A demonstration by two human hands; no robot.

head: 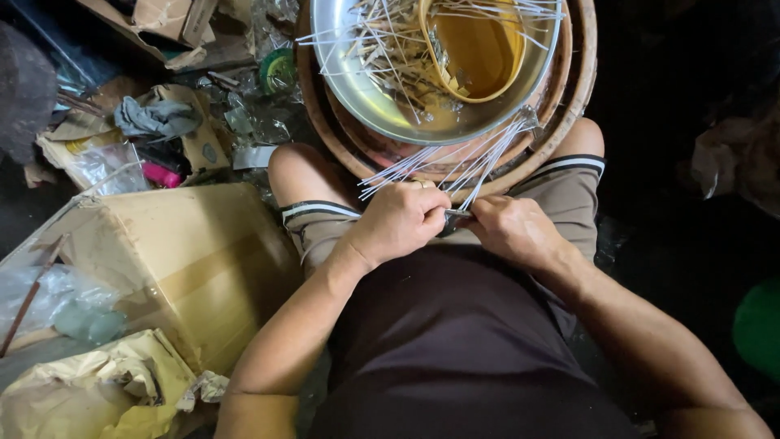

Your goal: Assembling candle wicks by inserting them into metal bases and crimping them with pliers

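My left hand (pixel 398 221) and my right hand (pixel 513 230) meet above my lap, both closed around the near ends of a bundle of thin white sticks (pixel 455 162). The sticks fan out away from me over the rim of a round woven tray (pixel 578 89). On that tray rests a metal bowl (pixel 357 93) holding more white sticks and a small yellow bowl (pixel 479 49). I sit with my knees on either side of the tray, in striped brown shorts.
A cardboard box (pixel 187 260) stands at my left, with crumpled paper (pixel 106 390) and a plastic bag (pixel 65 305) near it. Scraps, cloth and a pink object (pixel 161 175) litter the floor beyond. The right side is dark, with a green object (pixel 760 325).
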